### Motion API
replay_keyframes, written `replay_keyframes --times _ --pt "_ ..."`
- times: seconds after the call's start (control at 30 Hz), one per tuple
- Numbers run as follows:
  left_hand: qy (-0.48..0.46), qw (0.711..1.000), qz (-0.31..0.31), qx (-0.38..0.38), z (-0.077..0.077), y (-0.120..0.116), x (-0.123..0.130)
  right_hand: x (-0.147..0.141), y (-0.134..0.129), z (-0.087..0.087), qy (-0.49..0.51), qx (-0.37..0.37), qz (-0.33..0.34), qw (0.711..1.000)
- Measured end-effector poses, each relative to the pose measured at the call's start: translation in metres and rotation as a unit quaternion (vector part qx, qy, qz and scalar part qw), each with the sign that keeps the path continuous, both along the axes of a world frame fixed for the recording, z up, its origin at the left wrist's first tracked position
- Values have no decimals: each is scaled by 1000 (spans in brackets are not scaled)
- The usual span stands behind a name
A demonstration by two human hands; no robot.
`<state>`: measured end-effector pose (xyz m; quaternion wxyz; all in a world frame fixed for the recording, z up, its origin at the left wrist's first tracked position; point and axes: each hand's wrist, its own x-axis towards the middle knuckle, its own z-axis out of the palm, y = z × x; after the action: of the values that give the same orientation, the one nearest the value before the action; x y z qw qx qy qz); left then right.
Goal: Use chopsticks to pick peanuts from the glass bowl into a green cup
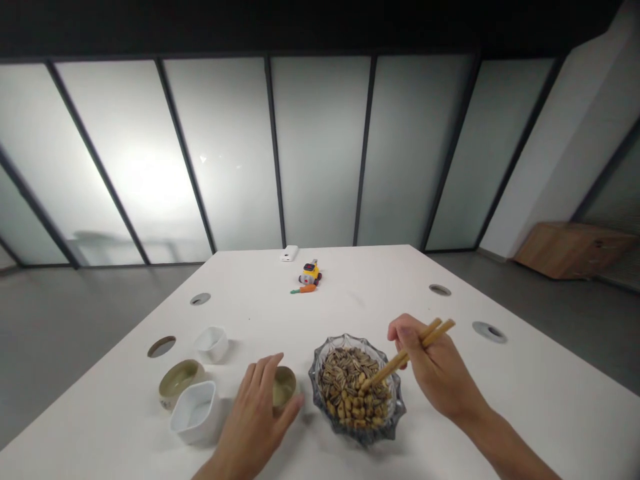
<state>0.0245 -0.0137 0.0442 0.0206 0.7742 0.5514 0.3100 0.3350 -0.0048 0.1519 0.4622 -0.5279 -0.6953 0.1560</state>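
A glass bowl (316, 400) with a scalloped rim holds striped seeds (345, 371) and yellowish nuts (357, 410). Wooden chopsticks (400, 358) are gripped in my right hand (434, 367), to the right of the bowl, their tips down among the nuts. Left of the glass bowl is a small green cup (284, 387). My left hand (257, 413) is around the cup, thumb on the near side and fingers along its left and far side, hiding part of it.
At the left stand a white bowl (211, 343), an olive bowl (181, 380) and a squarish white bowl (196, 411). Farther back lie a yellow toy vehicle (311, 272), an orange toy screwdriver (306, 289) and a white device (289, 253). The white table (365, 313) has round holes near its sides.
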Motion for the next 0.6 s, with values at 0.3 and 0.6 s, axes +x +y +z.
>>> replay_keyframes --times 0.3,0.6 --pt "-122 990 -52 -40 -34 5 -10 19 -5 -19 -65 -35 8 997" --pt "-137 986 -60 -77 -27 3 -7 68 -35 -82 -42 -14 -70 997"
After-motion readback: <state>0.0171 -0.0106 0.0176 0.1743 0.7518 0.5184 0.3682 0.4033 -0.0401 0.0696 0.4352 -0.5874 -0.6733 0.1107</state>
